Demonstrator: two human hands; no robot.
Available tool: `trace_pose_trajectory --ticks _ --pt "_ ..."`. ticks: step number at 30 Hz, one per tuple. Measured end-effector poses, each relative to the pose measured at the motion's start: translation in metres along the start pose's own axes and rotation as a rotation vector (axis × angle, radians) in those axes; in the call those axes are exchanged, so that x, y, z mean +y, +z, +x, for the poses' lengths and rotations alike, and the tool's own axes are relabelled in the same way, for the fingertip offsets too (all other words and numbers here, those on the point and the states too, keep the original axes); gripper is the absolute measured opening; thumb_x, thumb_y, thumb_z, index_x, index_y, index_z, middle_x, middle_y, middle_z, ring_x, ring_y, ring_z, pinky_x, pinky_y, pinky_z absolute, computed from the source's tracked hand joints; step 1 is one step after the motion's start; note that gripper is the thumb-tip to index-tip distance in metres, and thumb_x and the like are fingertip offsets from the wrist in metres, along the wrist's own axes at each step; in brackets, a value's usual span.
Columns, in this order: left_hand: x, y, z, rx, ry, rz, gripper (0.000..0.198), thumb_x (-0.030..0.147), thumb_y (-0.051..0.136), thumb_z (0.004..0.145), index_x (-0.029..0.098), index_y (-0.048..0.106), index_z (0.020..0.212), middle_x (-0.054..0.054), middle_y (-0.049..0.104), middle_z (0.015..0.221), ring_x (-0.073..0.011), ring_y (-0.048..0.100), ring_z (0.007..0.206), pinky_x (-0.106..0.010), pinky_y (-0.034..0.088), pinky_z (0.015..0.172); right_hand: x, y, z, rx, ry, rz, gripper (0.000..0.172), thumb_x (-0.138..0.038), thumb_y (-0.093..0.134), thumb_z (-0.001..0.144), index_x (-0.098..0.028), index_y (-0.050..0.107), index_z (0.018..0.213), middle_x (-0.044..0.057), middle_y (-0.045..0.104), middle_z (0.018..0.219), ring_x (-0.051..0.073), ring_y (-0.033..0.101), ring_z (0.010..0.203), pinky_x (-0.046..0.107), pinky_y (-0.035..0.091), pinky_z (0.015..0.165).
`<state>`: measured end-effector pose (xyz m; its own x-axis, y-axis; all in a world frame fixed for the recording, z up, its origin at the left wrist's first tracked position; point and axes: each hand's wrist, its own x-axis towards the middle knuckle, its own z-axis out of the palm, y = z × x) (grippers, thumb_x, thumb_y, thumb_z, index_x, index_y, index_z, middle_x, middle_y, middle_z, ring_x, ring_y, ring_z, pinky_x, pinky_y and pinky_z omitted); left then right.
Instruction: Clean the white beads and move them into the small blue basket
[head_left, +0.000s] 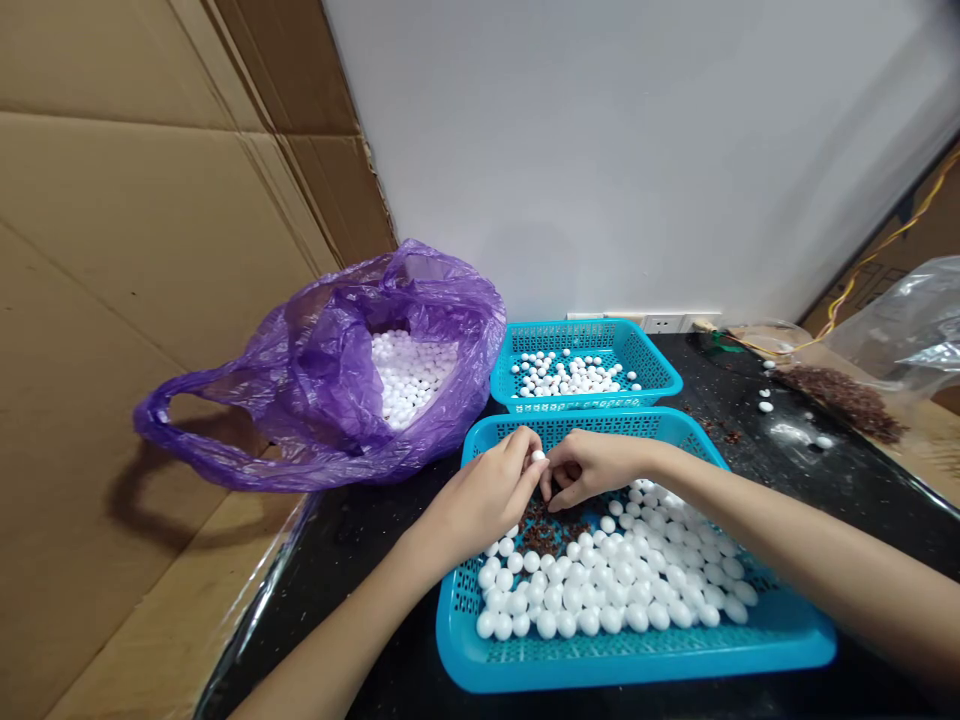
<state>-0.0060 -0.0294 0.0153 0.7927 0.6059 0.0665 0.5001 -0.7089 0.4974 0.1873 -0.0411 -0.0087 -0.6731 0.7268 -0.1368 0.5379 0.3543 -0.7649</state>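
Both hands meet over the near blue basket (637, 655), which holds several white balls (622, 585) and a patch of brown crumbs (546, 533). My left hand (487, 495) pinches one small white ball (537, 456) between thumb and fingertips. My right hand (589, 467) is closed in a pinch right beside that ball, its fingertips touching or almost touching it. What the right fingers grip, if anything, is hidden.
A second, smaller blue basket (585, 400) with white balls stands behind. A purple plastic bag (330, 390) full of white balls lies to the left against cardboard (135, 250). A clear bag (900, 330) and brown crumbs (844, 395) lie at the right, with stray balls (765, 405).
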Motion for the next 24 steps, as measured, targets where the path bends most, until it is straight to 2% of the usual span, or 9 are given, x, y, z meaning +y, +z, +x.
trace_pose_trajectory --ticks 6,14,18,24 --pt "-0.0001 -0.0002 0.0003 0.026 0.013 -0.029 0.015 0.027 0.031 0.093 0.02 0.043 0.095 -0.004 0.056 0.09 -0.0189 0.057 0.078 -0.029 0.044 0.065 -0.0001 -0.0004 -0.0007 -0.015 0.012 0.001 0.014 -0.018 0.067 0.073 -0.014 0.069 0.086 -0.006 0.053 0.057 0.008 0.049 0.051 0.019 0.037 0.053" --pt "-0.0001 0.0002 0.001 0.016 0.006 -0.029 0.013 0.027 0.031 0.094 0.02 0.043 0.096 -0.004 0.057 0.091 -0.0193 0.058 0.08 -0.031 0.044 0.066 -0.0021 0.0054 0.0027 0.053 0.011 -0.092 0.017 -0.03 0.064 0.077 -0.014 0.069 0.079 -0.003 0.057 0.057 0.009 0.05 0.051 0.02 0.035 0.05" --pt "-0.0005 0.0004 0.0008 0.029 0.014 -0.036 0.014 0.028 0.031 0.094 0.021 0.043 0.095 -0.004 0.057 0.09 -0.0191 0.058 0.079 -0.031 0.044 0.066 0.0006 0.0081 0.005 0.07 -0.01 -0.138 0.012 -0.026 0.065 0.076 -0.015 0.07 0.077 -0.003 0.059 0.058 0.009 0.049 0.05 0.021 0.035 0.051" --pt "-0.0002 -0.0006 0.001 0.045 0.028 -0.049 0.012 0.026 0.032 0.093 0.02 0.043 0.095 -0.005 0.056 0.094 -0.0195 0.058 0.084 -0.031 0.046 0.069 0.0016 0.0058 0.0049 0.037 -0.03 -0.07 0.009 -0.017 0.063 0.076 -0.014 0.07 0.082 -0.004 0.057 0.058 0.008 0.05 0.051 0.021 0.036 0.053"
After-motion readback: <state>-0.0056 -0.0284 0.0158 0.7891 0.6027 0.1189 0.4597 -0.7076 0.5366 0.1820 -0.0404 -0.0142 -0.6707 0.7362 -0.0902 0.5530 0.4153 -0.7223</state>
